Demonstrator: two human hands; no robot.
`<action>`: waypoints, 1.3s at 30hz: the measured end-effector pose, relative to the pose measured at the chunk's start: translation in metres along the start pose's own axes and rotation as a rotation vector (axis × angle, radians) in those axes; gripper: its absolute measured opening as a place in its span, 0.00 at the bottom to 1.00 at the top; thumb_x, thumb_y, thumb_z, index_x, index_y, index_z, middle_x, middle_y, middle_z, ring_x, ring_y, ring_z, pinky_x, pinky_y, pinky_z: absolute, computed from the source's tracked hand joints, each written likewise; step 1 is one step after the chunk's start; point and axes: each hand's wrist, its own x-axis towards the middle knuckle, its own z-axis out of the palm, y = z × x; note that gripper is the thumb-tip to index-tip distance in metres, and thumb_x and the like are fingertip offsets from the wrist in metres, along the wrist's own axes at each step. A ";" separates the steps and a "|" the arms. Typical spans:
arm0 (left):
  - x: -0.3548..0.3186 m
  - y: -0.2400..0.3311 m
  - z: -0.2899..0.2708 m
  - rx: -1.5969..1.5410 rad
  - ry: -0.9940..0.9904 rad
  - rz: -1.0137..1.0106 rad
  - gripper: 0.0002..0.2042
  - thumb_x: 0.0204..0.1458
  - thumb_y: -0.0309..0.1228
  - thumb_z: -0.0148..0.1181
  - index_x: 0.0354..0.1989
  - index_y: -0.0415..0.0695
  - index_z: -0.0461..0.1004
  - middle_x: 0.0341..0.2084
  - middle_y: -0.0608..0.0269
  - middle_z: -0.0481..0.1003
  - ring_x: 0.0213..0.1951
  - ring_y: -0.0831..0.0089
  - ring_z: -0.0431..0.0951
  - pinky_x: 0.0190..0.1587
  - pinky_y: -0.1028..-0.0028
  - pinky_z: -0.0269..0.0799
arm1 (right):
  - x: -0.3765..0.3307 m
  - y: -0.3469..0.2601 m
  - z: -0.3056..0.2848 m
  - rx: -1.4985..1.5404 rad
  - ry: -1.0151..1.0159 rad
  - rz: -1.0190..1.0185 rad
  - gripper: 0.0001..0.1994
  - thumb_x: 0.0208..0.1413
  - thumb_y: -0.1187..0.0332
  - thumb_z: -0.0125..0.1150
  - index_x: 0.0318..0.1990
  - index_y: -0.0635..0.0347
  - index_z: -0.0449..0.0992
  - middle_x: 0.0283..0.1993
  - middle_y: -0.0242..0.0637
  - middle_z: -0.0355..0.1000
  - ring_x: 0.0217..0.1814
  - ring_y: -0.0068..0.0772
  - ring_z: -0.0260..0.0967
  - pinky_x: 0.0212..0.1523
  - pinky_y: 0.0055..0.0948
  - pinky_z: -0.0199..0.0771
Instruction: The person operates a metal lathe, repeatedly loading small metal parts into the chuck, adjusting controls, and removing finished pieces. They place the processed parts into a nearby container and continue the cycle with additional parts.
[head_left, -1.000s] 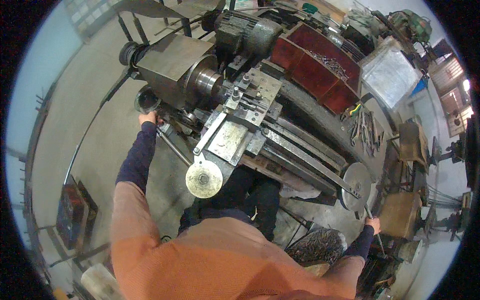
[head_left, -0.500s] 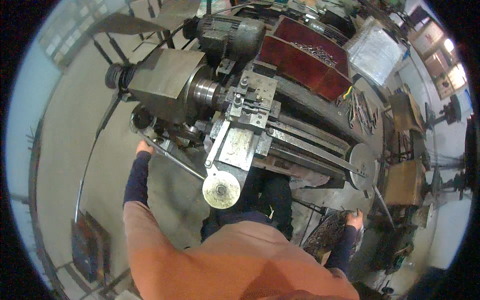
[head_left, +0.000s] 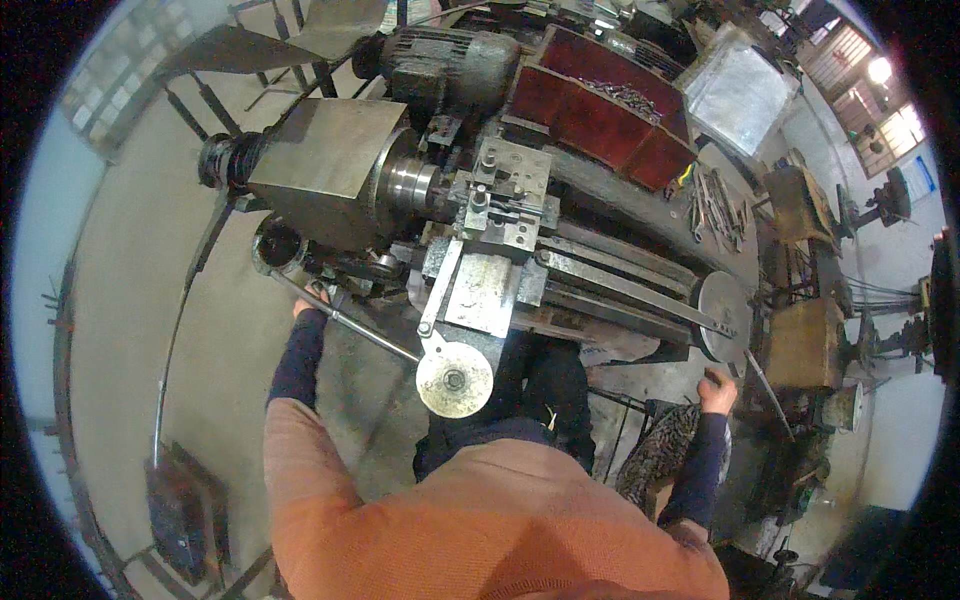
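Note:
A small metal lathe [head_left: 330,150] stands before me, with a bright spindle [head_left: 412,186] and a tool post block [head_left: 510,190]. My left hand [head_left: 308,301] is under the headstock, beside a long steel bar [head_left: 350,322]. Its fingers look curled, but the bar and machine parts partly hide what they hold. Out to the right, my right hand [head_left: 716,392] is raised with fingers bent inward; anything in them is too small to make out. Below it lies a heap of small metal pieces [head_left: 665,450]. A round pale disc [head_left: 454,380] sits at the slide's near end.
Behind the lathe are a motor [head_left: 450,75] and a dark red box [head_left: 590,115] with small metal parts. Several wrenches [head_left: 712,210] lie to its right. A larger disc [head_left: 722,315] caps the lathe's right end. A dark pedal-like block [head_left: 185,515] rests on the left floor.
My left hand has shifted right and slightly down, from beside the bar's upper end to below it. My right hand has risen away from the heap of metal pieces.

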 end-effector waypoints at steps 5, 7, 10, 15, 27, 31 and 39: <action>-0.013 0.001 -0.031 0.194 -0.035 0.080 0.17 0.45 0.44 0.52 0.39 0.47 0.69 0.31 0.51 0.75 0.34 0.54 0.75 0.37 0.60 0.71 | 0.037 -0.056 -0.024 0.071 -0.003 -0.209 0.17 0.31 0.71 0.56 0.36 0.62 0.76 0.35 0.46 0.74 0.40 0.41 0.72 0.44 0.31 0.68; -0.022 0.004 -0.059 0.288 -0.115 0.132 0.15 0.44 0.40 0.53 0.39 0.48 0.70 0.32 0.54 0.75 0.36 0.57 0.75 0.38 0.61 0.71 | 0.051 -0.087 -0.027 0.087 0.067 -0.358 0.16 0.32 0.72 0.57 0.35 0.62 0.76 0.33 0.46 0.74 0.39 0.42 0.72 0.43 0.31 0.69; -0.026 0.014 -0.087 0.356 -0.248 0.109 0.16 0.44 0.39 0.53 0.41 0.48 0.70 0.35 0.53 0.74 0.39 0.57 0.74 0.40 0.62 0.70 | 0.071 -0.141 -0.025 0.154 0.081 -0.609 0.16 0.32 0.72 0.58 0.36 0.60 0.75 0.34 0.46 0.73 0.38 0.44 0.71 0.42 0.31 0.69; -0.050 0.003 -0.094 0.117 -0.132 0.095 0.18 0.43 0.41 0.55 0.42 0.48 0.72 0.36 0.54 0.74 0.40 0.56 0.74 0.43 0.62 0.68 | 0.075 -0.268 -0.015 0.287 -0.070 -0.858 0.18 0.31 0.70 0.61 0.37 0.58 0.75 0.35 0.44 0.72 0.37 0.44 0.70 0.41 0.32 0.69; -0.108 -0.177 -0.322 0.062 0.574 0.039 0.18 0.53 0.45 0.45 0.39 0.43 0.73 0.35 0.51 0.74 0.37 0.54 0.74 0.39 0.63 0.69 | 0.032 -0.512 0.083 -0.070 -0.462 -1.115 0.11 0.28 0.65 0.57 0.24 0.57 0.78 0.24 0.47 0.72 0.30 0.46 0.72 0.36 0.36 0.72; -0.119 -0.175 -0.280 0.132 0.421 -0.367 0.27 0.53 0.53 0.34 0.42 0.44 0.73 0.36 0.47 0.73 0.40 0.51 0.73 0.43 0.59 0.67 | 0.040 -0.511 0.085 -0.115 -0.455 -1.124 0.14 0.27 0.64 0.58 0.25 0.63 0.77 0.26 0.50 0.72 0.31 0.47 0.72 0.37 0.36 0.72; -0.256 -0.021 -0.269 0.137 0.415 -0.353 0.24 0.43 0.55 0.51 0.32 0.43 0.70 0.28 0.48 0.74 0.34 0.49 0.74 0.36 0.57 0.69 | 0.035 -0.510 0.076 -0.130 -0.405 -1.172 0.17 0.27 0.63 0.59 0.28 0.65 0.77 0.28 0.50 0.73 0.31 0.47 0.72 0.36 0.36 0.73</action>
